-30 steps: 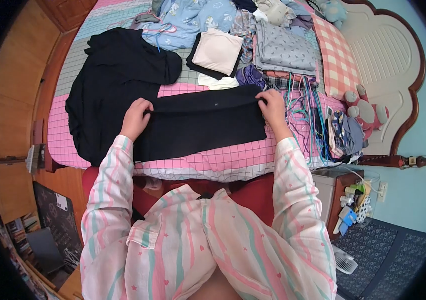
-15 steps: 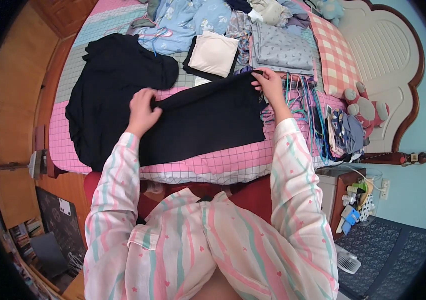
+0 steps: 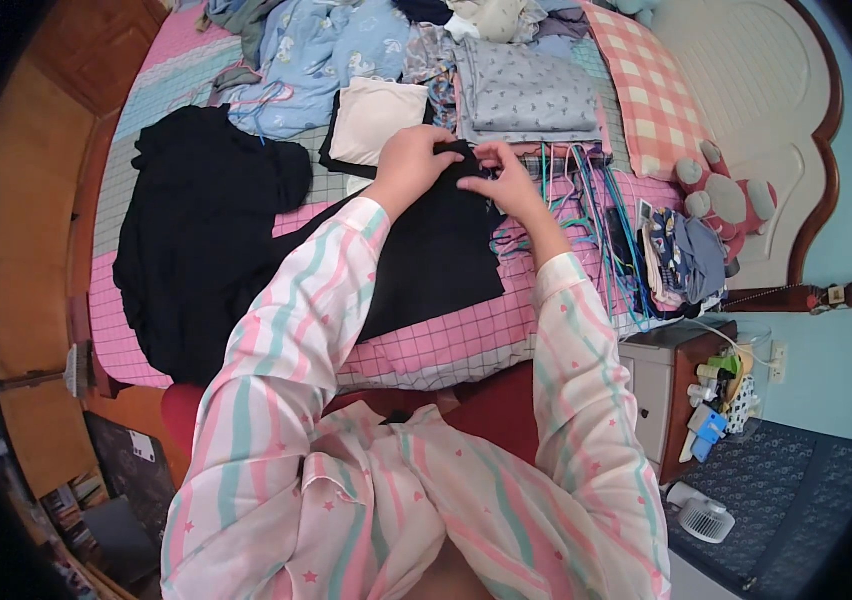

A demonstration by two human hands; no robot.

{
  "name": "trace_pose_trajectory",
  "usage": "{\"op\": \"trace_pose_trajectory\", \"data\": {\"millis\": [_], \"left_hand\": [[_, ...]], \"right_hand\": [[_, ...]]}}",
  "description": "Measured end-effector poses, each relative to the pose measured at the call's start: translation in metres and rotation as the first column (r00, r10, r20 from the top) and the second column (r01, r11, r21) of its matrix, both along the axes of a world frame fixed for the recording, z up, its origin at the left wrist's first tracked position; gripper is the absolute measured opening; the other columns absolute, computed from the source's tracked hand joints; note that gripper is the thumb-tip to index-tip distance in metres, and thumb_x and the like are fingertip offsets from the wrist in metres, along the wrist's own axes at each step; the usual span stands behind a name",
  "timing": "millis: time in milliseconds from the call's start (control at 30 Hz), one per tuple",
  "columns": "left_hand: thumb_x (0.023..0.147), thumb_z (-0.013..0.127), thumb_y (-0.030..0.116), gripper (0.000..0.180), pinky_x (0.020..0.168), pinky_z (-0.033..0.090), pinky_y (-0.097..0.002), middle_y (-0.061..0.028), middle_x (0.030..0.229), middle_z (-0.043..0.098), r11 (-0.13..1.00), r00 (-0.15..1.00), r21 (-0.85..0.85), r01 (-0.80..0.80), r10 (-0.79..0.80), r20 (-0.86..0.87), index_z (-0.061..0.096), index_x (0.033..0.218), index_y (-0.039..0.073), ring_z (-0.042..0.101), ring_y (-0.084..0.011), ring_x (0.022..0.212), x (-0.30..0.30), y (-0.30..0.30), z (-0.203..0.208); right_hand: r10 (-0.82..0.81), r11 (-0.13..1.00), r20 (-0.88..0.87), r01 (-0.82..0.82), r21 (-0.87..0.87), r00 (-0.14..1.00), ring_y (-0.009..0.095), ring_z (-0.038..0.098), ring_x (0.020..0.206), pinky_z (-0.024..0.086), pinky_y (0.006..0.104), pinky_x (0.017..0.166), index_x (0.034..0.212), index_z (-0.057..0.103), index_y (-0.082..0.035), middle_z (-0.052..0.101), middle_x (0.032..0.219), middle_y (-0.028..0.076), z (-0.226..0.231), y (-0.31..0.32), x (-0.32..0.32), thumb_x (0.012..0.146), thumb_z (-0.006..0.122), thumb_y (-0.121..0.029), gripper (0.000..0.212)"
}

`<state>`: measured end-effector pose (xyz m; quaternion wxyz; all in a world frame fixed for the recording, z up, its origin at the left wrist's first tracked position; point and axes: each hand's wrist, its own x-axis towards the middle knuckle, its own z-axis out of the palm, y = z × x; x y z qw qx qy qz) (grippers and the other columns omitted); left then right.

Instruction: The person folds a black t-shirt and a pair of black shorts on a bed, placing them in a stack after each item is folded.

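Note:
A large black garment [image 3: 436, 260] lies across the near side of the bed, its right part flat and its left part [image 3: 201, 210] bunched. At the far right corner of the flat part, my left hand [image 3: 412, 168] pinches the cloth between thumb and fingers. Just to its right is my right hand [image 3: 508, 185], thumb and forefinger apart beside the garment's edge. My left forearm hides the middle of the garment. Beyond my left hand, a folded cream piece [image 3: 371, 112] rests on a folded black one [image 3: 327, 150].
Folded grey patterned cloth [image 3: 531, 95] lies behind my right hand. Thin coloured hangers [image 3: 601, 215] and a pile of folded clothes [image 3: 691, 255] are to the right, by a plush toy [image 3: 728, 205]. Blue bedding [image 3: 346, 40] is heaped at the back. A checked pillow [image 3: 641, 90] leans by the headboard.
My left hand has moved right and away from me, from the garment's middle to its far right corner. My right hand has let go of that corner. The view has shifted slightly.

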<state>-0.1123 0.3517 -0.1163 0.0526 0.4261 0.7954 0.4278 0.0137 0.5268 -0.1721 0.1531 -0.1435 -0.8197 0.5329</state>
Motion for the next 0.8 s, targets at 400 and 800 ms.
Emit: {"op": "trace_pose_trajectory", "data": {"millis": [400,800], "left_hand": [[0.08,0.076,0.004,0.019,0.078,0.055,-0.0359,-0.0125,0.094,0.072,0.989,0.993,0.084,0.121,-0.122,-0.001,0.076,0.099,0.005,0.071,-0.0283,0.088,0.019,-0.011,-0.012],[0.092,0.068,0.016,0.037,0.095,0.054,-0.0423,-0.0181,0.125,0.065,0.98,0.982,-0.074,0.184,-0.187,-0.037,0.067,0.128,0.006,0.064,-0.0353,0.113,0.133,-0.028,-0.104]], "right_hand": [[-0.113,0.965,0.237,0.049,0.259,0.965,0.026,0.073,0.081,0.054,0.0355,0.075,0.102,0.08,-0.014,0.077,0.09,0.011,-0.023,0.001,-0.005,0.081,0.082,-0.023,0.023],[-0.146,0.919,0.382,-0.017,0.394,0.913,0.034,0.072,0.09,0.056,0.0419,0.08,0.102,0.082,-0.029,0.076,0.099,0.012,-0.058,0.012,-0.004,0.081,0.053,-0.002,0.045]]}}
